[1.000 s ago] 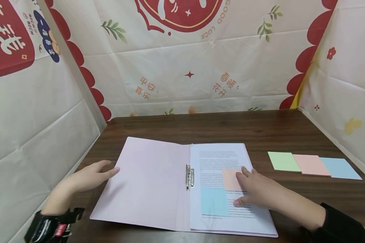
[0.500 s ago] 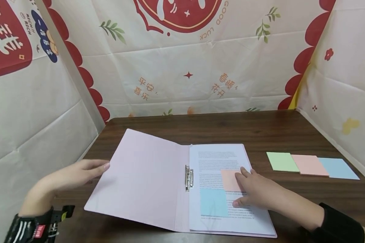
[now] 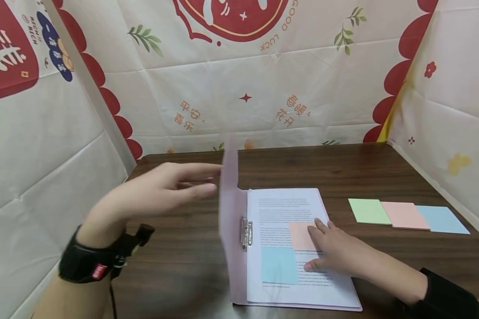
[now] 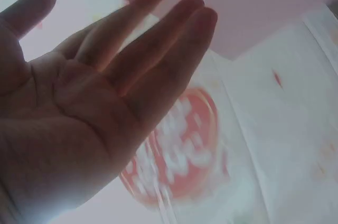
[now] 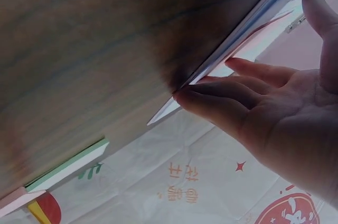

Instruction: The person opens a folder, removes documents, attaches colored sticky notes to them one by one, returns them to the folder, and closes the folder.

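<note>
A pale pink folder (image 3: 228,186) lies on the brown table (image 3: 175,270) with its front cover standing almost upright, blurred. My left hand (image 3: 171,188) is raised beside it, fingers straight, fingertips against the cover's outer face (image 4: 253,2). Inside, a metal clip (image 3: 246,232) holds a stack of printed pages (image 3: 283,206). A pink sticky note (image 3: 298,235) and a blue sticky note (image 3: 278,265) are stuck on the top page. My right hand (image 3: 335,250) lies flat on that page, fingertips on the pink note; from the right wrist view its fingers (image 5: 227,94) press the paper's edge.
Three sticky-note pads lie in a row at the right of the table: green (image 3: 368,211), pink (image 3: 405,215), blue (image 3: 443,219). Printed cloth walls (image 3: 239,88) enclose the table at the back and both sides.
My left hand has lifted the folder's front cover from flat on the table to nearly upright, moving up and to the right. The right hand has stayed on the page.
</note>
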Action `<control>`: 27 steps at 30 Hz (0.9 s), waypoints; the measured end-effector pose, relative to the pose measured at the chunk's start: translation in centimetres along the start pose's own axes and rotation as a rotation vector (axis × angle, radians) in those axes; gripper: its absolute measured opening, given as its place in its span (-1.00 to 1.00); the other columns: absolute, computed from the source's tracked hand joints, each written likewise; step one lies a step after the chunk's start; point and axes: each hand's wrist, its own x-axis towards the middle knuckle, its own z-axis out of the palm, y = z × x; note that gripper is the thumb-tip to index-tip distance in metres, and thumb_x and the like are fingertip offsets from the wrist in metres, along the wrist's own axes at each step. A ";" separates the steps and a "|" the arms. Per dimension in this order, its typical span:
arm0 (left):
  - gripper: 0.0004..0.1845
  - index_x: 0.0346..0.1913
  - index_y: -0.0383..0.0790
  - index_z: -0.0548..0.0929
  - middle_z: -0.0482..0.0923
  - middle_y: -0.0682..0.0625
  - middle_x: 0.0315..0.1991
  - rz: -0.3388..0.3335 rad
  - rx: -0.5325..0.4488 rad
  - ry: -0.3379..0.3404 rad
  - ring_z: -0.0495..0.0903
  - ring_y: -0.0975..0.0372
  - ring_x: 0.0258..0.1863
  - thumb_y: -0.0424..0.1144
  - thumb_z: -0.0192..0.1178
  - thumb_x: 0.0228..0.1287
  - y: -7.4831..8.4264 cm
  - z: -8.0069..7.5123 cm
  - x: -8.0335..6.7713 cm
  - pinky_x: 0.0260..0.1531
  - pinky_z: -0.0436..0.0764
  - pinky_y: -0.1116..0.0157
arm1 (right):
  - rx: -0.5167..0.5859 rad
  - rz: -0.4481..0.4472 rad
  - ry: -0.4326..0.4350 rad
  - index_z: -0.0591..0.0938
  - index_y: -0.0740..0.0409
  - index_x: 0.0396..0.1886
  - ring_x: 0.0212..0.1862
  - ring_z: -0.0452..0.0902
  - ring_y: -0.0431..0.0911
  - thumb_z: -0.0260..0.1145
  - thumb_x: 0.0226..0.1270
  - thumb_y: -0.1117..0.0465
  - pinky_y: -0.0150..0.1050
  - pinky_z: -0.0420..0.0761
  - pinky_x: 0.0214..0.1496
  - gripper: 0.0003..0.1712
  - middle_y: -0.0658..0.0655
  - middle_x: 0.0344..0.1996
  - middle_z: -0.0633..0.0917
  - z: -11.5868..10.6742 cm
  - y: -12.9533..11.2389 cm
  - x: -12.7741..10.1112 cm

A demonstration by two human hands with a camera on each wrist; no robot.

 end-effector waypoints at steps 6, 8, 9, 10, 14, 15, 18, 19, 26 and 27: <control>-0.35 0.63 0.08 0.37 0.40 0.10 0.60 0.141 0.188 -0.029 0.48 0.23 0.52 0.14 0.17 0.60 3.8 4.6 4.2 0.53 0.47 0.09 | 0.101 -0.040 0.058 0.20 0.47 0.62 0.51 0.19 0.66 0.48 0.24 -0.38 0.56 0.37 0.38 0.31 0.67 0.63 -0.05 -0.5 1.2 -1.0; -0.34 0.63 0.06 0.38 0.35 0.06 0.63 0.158 0.250 -0.058 0.40 0.19 0.59 0.16 0.15 0.60 4.7 6.7 5.4 0.59 0.38 0.09 | 0.145 -0.049 0.093 0.15 0.51 0.63 0.54 0.13 0.65 0.40 0.45 -0.22 0.57 0.33 0.40 0.15 0.67 0.63 -0.07 -1.4 2.0 -1.4; -0.34 0.62 0.04 0.39 0.34 0.04 0.64 0.163 0.282 -0.081 0.35 0.17 0.62 0.17 0.14 0.61 5.0 7.8 6.0 0.61 0.35 0.10 | 0.163 -0.059 0.119 0.13 0.53 0.62 0.54 0.11 0.65 0.35 0.53 -0.11 0.57 0.33 0.40 0.06 0.70 0.62 -0.06 -2.0 2.4 -1.6; -0.35 0.61 0.07 0.40 0.34 0.04 0.63 0.150 0.315 -0.104 0.37 0.16 0.61 0.19 0.13 0.60 5.2 8.8 6.4 0.60 0.38 0.09 | 0.177 -0.059 0.148 0.13 0.54 0.62 0.55 0.09 0.65 0.31 0.59 -0.01 0.58 0.30 0.41 -0.03 0.70 0.61 -0.05 -2.6 2.8 -1.8; -0.42 0.53 0.13 0.52 0.44 0.04 0.58 0.147 0.453 -0.187 0.54 0.15 0.49 0.23 0.10 0.60 5.0 13.1 8.0 0.43 0.59 0.08 | 0.210 -0.047 0.228 0.08 0.55 0.63 0.53 0.07 0.69 0.17 0.67 0.22 0.63 0.24 0.39 -0.21 0.72 0.60 -0.04 -5.2 4.0 -2.5; -0.43 0.51 0.15 0.54 0.44 0.07 0.58 0.136 0.493 -0.207 0.56 0.15 0.48 0.25 0.08 0.60 4.7 14.1 8.3 0.36 0.64 0.07 | 0.215 -0.038 0.238 0.06 0.52 0.65 0.53 0.07 0.69 0.14 0.69 0.22 0.63 0.25 0.38 -0.22 0.70 0.62 -0.05 -5.7 4.1 -2.7; -0.43 0.46 0.22 0.57 0.38 0.18 0.60 0.083 0.603 -0.256 0.54 0.17 0.49 0.34 0.05 0.57 4.1 17.1 8.8 0.19 0.74 0.00 | 0.232 -0.006 0.245 0.02 0.44 0.69 0.55 0.06 0.67 0.06 0.74 0.16 0.64 0.24 0.38 -0.22 0.64 0.65 -0.09 -6.4 4.1 -3.3; -0.42 0.45 0.23 0.57 0.37 0.22 0.60 0.066 0.641 -0.268 0.54 0.17 0.49 0.36 0.04 0.56 4.0 18.0 9.0 0.17 0.75 0.00 | 0.241 -0.002 0.247 0.01 0.43 0.70 0.56 0.04 0.66 0.05 0.75 0.14 0.64 0.24 0.38 -0.22 0.62 0.66 -0.10 -6.4 3.9 -3.5; -0.33 0.43 0.25 0.60 0.39 0.33 0.57 -0.002 0.808 -0.305 0.54 0.20 0.42 0.48 0.03 0.45 3.6 21.9 10.0 0.04 0.76 0.08 | 0.268 -0.021 0.259 0.10 0.48 0.66 0.57 0.10 0.61 0.10 0.73 0.09 0.61 0.27 0.40 -0.22 0.63 0.63 0.05 -4.3 2.6 -3.9; -0.33 0.42 0.25 0.61 0.40 0.33 0.57 -0.003 0.808 -0.302 0.55 0.19 0.40 0.48 0.04 0.44 3.6 22.0 10.1 0.03 0.77 0.08 | 0.272 -0.019 0.256 0.11 0.48 0.65 0.58 0.09 0.60 0.11 0.73 0.09 0.61 0.24 0.41 -0.22 0.64 0.63 0.06 -4.0 2.5 -3.9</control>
